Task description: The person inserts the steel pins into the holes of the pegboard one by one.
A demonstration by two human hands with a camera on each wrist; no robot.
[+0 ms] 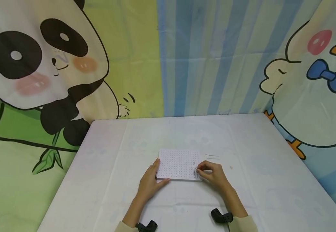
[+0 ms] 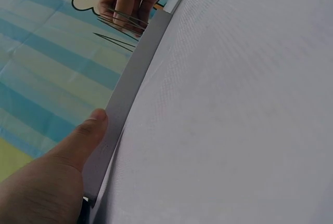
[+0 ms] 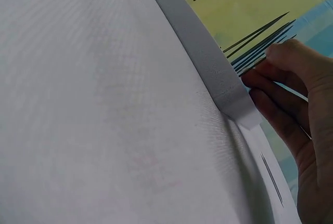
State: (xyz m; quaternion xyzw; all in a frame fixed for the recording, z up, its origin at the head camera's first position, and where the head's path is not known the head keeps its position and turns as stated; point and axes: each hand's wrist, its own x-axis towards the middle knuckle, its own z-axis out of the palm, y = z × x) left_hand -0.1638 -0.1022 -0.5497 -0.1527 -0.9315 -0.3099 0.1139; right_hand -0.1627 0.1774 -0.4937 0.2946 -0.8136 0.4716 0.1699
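A flat white board (image 1: 176,164) with rows of small holes lies on the table. My left hand (image 1: 150,182) rests against its left side and near corner, fingers straight along the side and thumb on the front edge. Several thin dark needles (image 3: 260,47) stand upright in a cluster along the board's right side. At that side my right hand (image 1: 213,174) pinches a needle between thumb and fingertips, beside the standing ones. In the right wrist view the fingers partly hide the needle's lower end.
Two loose needles (image 1: 212,157) lie on the white-covered table (image 1: 113,193) just right of the board's far corner. Behind the table hangs a cartoon-printed cloth (image 1: 133,58) with a panda and a duck. Each wrist carries a black camera (image 1: 221,216).
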